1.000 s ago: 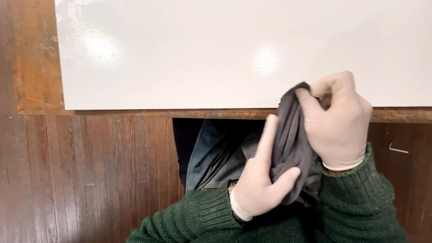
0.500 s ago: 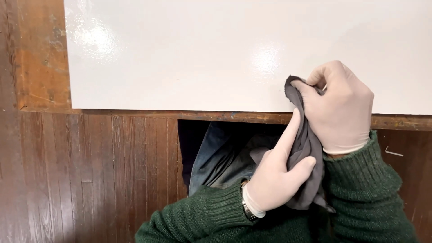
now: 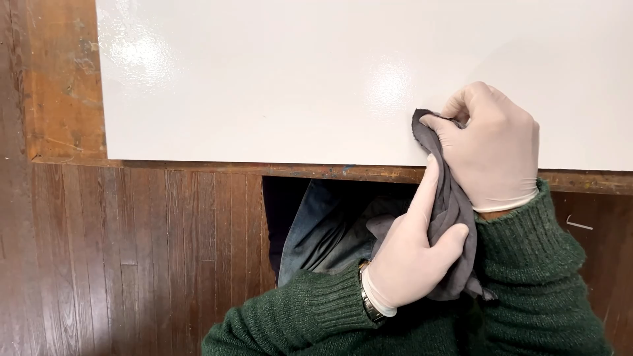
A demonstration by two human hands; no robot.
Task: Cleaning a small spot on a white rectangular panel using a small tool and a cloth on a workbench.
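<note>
I hold a dark grey cloth (image 3: 452, 198) between both gloved hands, at about four o'clock in my view. My right hand (image 3: 491, 148) is curled shut around the cloth's upper end, pinching it just over the near edge of the glossy white board (image 3: 277, 79) that lies on the wooden desk (image 3: 62, 86). My left hand (image 3: 412, 254) grips the cloth lower down, forefinger stretched straight up along it and thumb pressed across its fold. The loose tail of the cloth hangs at five o'clock against my green sweater sleeve (image 3: 534, 264). A metal watch (image 3: 366, 298) sits on my left wrist. Below the desk edge, at six o'clock, my jeans (image 3: 323, 227) show over the dark plank floor (image 3: 132, 264).
</note>
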